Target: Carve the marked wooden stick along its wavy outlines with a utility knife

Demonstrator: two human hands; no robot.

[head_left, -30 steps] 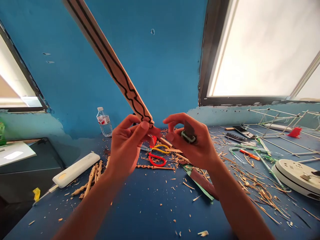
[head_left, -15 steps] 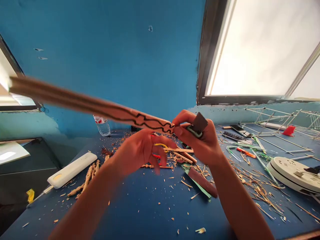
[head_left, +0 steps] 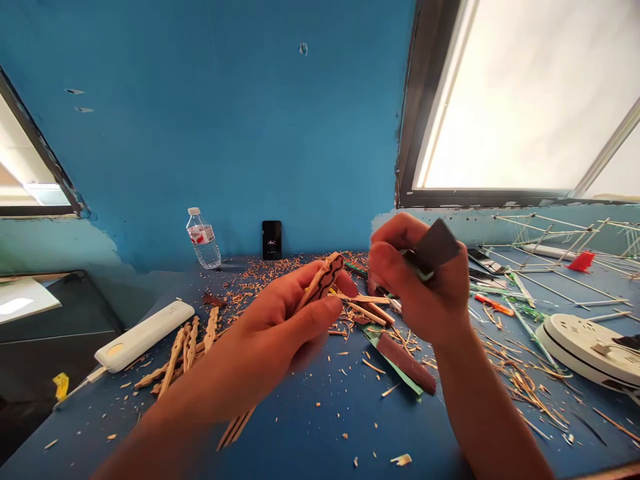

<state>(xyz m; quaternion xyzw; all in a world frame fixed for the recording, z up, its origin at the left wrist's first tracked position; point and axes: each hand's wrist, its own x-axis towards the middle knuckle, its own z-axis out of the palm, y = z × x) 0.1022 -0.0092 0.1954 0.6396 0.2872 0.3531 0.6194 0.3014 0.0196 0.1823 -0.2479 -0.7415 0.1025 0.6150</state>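
My left hand (head_left: 295, 313) is wrapped round a wooden stick (head_left: 325, 277) marked with wavy black lines. The stick's carved tip points up and away, and its lower end shows below my wrist. To the right, my right hand (head_left: 420, 287) grips a small tool with a dark grey rectangular piece (head_left: 437, 245) and a greenish part; the fingers hide much of it. The two hands are apart. Below my right hand, a brown block (head_left: 406, 363) lies on a green strip on the blue table (head_left: 300, 427).
Carved sticks (head_left: 175, 353) lie beside a white power bank (head_left: 145, 335) at left. A water bottle (head_left: 204, 243) and upright phone (head_left: 271, 240) stand at the wall. Wood shavings, an orange cutter (head_left: 494, 305), a white round power strip (head_left: 590, 350) and a thin-rod frame (head_left: 565, 270) are around.
The stick has swung from pointing far left to standing slantwise in my left hand, which has closed round it. My right hand has let go of the stick and moved right, keeping the tool.
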